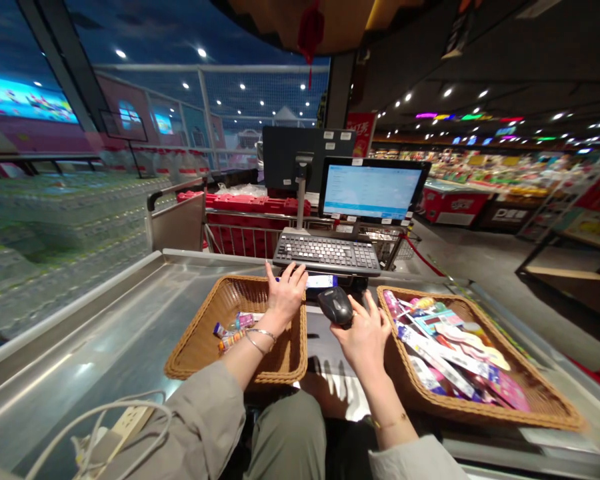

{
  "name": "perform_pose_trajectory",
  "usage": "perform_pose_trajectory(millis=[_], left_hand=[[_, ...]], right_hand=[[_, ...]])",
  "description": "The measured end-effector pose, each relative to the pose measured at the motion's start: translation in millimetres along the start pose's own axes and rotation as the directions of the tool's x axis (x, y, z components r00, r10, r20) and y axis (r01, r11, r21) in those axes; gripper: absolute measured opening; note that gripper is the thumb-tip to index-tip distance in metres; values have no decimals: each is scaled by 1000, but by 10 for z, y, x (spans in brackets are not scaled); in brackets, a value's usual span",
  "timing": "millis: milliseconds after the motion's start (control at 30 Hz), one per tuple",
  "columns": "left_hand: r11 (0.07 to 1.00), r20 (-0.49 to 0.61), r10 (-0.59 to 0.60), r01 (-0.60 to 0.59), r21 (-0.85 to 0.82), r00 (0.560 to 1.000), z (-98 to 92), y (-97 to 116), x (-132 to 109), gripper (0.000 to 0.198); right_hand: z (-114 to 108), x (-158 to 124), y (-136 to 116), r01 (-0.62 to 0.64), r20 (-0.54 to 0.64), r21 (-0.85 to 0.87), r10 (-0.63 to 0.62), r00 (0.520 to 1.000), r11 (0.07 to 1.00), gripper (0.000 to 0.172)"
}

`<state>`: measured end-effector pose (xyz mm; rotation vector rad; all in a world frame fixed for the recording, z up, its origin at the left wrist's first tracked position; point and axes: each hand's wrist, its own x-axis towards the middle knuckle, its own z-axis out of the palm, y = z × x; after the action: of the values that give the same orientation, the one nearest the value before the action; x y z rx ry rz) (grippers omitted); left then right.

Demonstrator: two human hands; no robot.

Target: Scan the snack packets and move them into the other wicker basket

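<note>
1. Just on the person's side of the keyboard (327, 253), a blue-and-white packet (323, 282) lies roughly parallel to it; the left hand (286, 293), nearer, pinches one end, fingers partly spread.
2. Farther from the keyboard, the right hand (363, 328) grips a black scanner (335, 305), its head by the packet.
3. Beyond the keyboard, the monitor's (370, 190) text, like the packet's print, I can't read.

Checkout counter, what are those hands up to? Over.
Right hand gripping black scanner. Left hand holding blue-and-white packet. Nothing visibly between scanner and packet.
</note>
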<state>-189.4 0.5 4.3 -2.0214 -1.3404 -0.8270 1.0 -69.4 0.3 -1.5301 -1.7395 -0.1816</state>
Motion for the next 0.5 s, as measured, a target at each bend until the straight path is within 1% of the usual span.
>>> perform_pose_trajectory(millis=[133,300,500], left_hand=[[1000,-8,8,-8,0,1000,15,40,32,30],[1000,-27,21,-22,-20,999,10,121,94,27],[998,-24,37,-38,-55,999,36,254,178,26]], right_hand=[[-28,-4,49,8,-8,-6,-8,1000,1000,15],[-77,-7,124,15,30,-13,-14,999,1000,16],[-177,-10,206,-43,-49,-9,43,998,999,22]])
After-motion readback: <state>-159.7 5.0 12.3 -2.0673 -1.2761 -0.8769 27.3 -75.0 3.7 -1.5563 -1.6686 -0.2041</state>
